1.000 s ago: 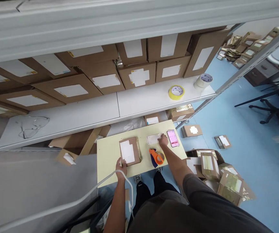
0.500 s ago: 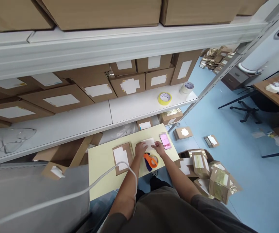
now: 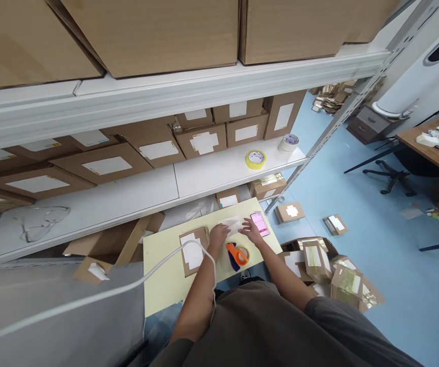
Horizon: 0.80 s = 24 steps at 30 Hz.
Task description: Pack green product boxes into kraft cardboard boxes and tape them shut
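Now framing a thin white rectangular slip (image 3: 233, 226) between separated hands (image 3: 218, 235) (image 3: 251, 232), with unclear grip, near the pale-yellow worktop's (image 3: 161, 285) far edge, leaving the brown cardboard box (image 3: 193, 256).

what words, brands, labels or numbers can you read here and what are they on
No text is readable.
Phone screen: too small, partly pixelated.
Yellow tape roll: purplish print inside, too small.
Pale tape roll: purplish print, too small.
Shelf-box labels: any print too small.
White paper: nothing readable.
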### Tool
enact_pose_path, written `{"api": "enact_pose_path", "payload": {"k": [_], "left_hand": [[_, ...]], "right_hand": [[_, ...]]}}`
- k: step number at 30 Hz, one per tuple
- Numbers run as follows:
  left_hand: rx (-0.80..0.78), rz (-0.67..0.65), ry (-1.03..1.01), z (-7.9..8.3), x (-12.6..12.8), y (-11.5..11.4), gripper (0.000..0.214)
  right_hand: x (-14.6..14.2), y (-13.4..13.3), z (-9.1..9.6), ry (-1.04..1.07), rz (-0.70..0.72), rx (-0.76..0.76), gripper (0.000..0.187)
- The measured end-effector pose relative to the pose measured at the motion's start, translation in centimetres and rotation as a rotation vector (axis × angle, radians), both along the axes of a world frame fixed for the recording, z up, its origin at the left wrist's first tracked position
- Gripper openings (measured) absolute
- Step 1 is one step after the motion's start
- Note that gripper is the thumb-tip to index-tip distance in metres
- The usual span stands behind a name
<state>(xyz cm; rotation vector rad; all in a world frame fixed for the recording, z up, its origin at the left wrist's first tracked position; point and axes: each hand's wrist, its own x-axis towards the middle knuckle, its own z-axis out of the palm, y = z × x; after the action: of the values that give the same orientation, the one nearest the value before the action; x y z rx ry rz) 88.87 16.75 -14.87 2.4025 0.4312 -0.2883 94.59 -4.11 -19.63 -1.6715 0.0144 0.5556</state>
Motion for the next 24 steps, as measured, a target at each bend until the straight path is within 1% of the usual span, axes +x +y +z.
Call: {"api": "enact_pose_path", "payload": {"k": [3, 6, 8, 10, 12, 14, 15, 17, 20, 22, 24], "left_hand": [[0.034, -0.007, 0.026, 1.7, -1.0, 0.9, 0.019], [0.046, -0.028, 0.073, 3.3, -2.2, 1.8, 0.027], [0.049, -0.050, 0.083, 4.3, -3.1, 2.6, 0.030], [0.038, -0.077, 0.054, 5.4, -3.9, 3.7, 0.029], [0.017, -0.093, 0.021, 6.3, -4.7, 5.1, 0.027], [-0.007, -0.081, 0.027, 7.3, -5.6, 6.5, 0.025], [-0.016, -0.065, 0.045, 7.8, -6.0, 7.1, 0.024], [-0.037, -0.042, 0.098, 8.7, -6.6, 8.0, 0.021], [-0.135, -0.068, 0.118, 9.8, -6.5, 7.9, 0.021], [-0.238, -0.115, 0.051, 10.3, -5.8, 7.0, 0.026], [-0.278, -0.116, -0.037, 10.5, -5.0, 6.0, 0.030]], "right_hand": [[0.6, -0.3, 1.2, -0.038, 0.081, -0.045, 0.064], [1.0, 0.2, 2.6, -0.138, 0.227, -0.026, 0.063], [1.3, 1.1, 3.7, -0.235, 0.366, 0.007, 0.058], [1.7, 2.3, 4.8, -0.306, 0.532, 0.037, 0.047], [2.2, 3.5, 5.8, -0.332, 0.681, 0.054, 0.031], [2.7, 4.4, 6.7, -0.308, 0.786, 0.059, 0.020], [2.9, 4.7, 7.1, -0.284, 0.823, 0.065, 0.020], [3.3, 5.1, 7.9, -0.231, 0.882, 0.092, 0.028], [3.5, 5.6, 8.9, -0.197, 0.946, 0.145, 0.035], [3.4, 5.8, 9.4, -0.201, 0.965, 0.168, 0.036], [3.3, 6.0, 9.7, -0.215, 0.955, 0.185, 0.036]]}}
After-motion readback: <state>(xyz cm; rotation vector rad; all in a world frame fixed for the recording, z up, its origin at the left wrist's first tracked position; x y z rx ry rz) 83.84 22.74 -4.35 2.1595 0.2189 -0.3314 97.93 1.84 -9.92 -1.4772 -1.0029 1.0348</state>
